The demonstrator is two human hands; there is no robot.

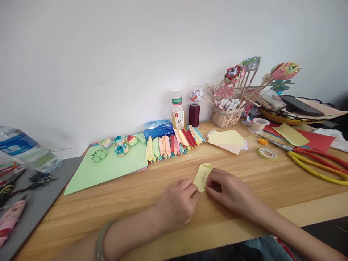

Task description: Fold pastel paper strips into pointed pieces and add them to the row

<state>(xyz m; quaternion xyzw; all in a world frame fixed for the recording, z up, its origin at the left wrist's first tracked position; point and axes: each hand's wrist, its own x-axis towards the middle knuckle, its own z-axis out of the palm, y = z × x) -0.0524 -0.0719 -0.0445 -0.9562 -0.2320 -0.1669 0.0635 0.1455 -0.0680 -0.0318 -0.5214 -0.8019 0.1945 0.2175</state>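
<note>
A small piece of yellow paper (201, 177) lies on the wooden table (130, 206) between my hands, with a fold showing at its top edge. My left hand (181, 199) is closed at the paper's lower left edge, its fingers curled and the fingertips partly hidden. On the right side, my right hand (227, 188) pinches the paper's edge between thumb and fingers. Behind the hands stands a row of folded coloured paper pieces (165, 146). A stack of yellow paper sheets (226, 138) lies beyond my right hand.
Paper flowers (98, 155) sit on a green sheet (108, 170) at left. Large scissors (296, 150) and a tape roll (267, 153) lie right. Along the wall stand a bottle (178, 110), a thread spool (194, 115) and a flower basket (227, 117).
</note>
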